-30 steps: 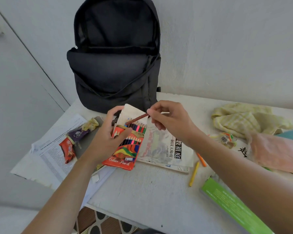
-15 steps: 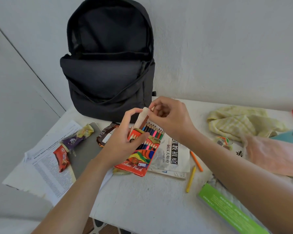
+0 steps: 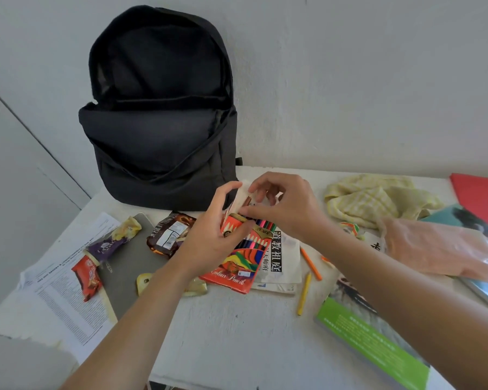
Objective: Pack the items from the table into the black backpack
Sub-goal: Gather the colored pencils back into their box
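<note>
Backpack: we see the backpack [image 3: 158, 128] upright at upper left of the frame, against the wall, its top unzipped and gaping.
Pencil box: the pencil box [image 3: 241, 260] sits at frame centre, tilted up off the tabletop [image 3: 237, 333], flap raised.
Left hand: our left hand [image 3: 209, 240] grips the box's left edge.
Right hand: our right hand [image 3: 282, 204] pinches the pale flap at the box's top.
Loose pencils: an orange pencil [image 3: 310, 263] and a yellow pencil [image 3: 304, 294] lie right of the box.
Snacks: wrappers [image 3: 168, 235] lie left of centre.
</note>
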